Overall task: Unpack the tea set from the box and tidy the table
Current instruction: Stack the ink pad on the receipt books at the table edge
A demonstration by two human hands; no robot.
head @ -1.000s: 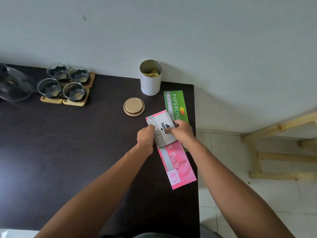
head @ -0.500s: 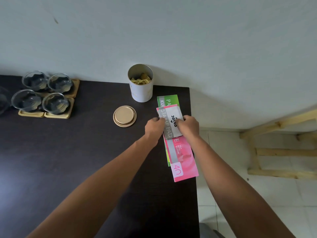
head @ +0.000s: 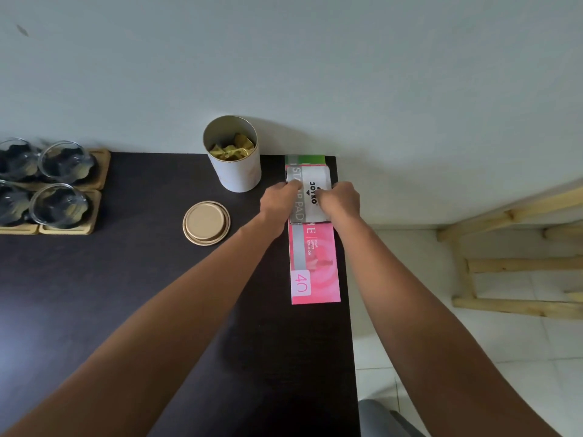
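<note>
Both hands on stamp pad box, stacked.

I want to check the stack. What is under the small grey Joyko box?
The pink packet lies directly under the grey Joyko box. A green packet peeks out at the far end, below the pink. The rest of the green is covered.

2 bare forearms, no sleeves, watch or rings; left hand & right hand ungloved.
</note>
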